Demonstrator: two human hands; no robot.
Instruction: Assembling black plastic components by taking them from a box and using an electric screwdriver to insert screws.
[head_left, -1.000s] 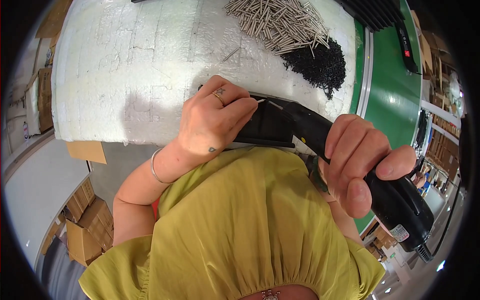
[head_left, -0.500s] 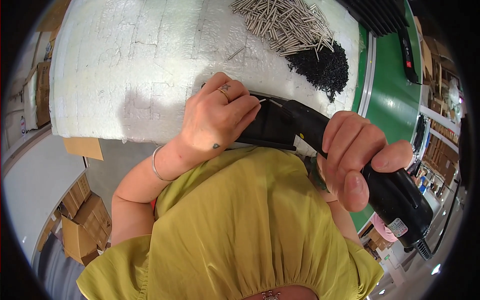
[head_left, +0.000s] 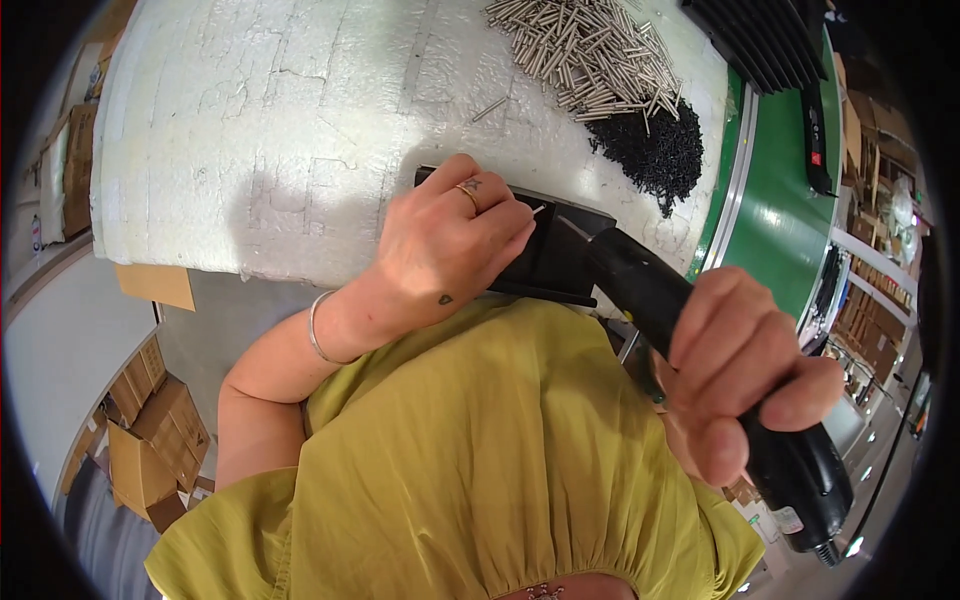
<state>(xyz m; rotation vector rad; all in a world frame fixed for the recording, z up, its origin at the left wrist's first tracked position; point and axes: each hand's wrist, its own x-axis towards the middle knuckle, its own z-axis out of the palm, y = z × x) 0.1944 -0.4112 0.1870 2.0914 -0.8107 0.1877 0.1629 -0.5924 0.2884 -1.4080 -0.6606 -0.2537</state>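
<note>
My right hand (head_left: 745,375) is wrapped round a black electric screwdriver (head_left: 645,285), which slants down to the left. Its thin bit (head_left: 572,227) points at a black flat part with raised edges (head_left: 565,250) at the table's near edge. My left hand (head_left: 450,225) rests over that part with its fingers pinched together. From the fingertips sticks out the end of a slim silvery metal pin (head_left: 539,210). A small gap separates the bit from the pin. The left end of the part shows beyond my knuckles; my hand hides its middle.
A heap of silvery metal pins (head_left: 590,55) and a pile of small black screws (head_left: 655,155) lie on the white-wrapped table (head_left: 310,120). One loose pin (head_left: 489,109) sits apart. Black ribbed parts (head_left: 765,45) rest on the green surface (head_left: 775,170) at right. Cardboard boxes (head_left: 160,440) stand lower left.
The screwdriver has drawn back down and to the right, its bit now farther from my left fingers. My left hand keeps its pinch over the black part.
</note>
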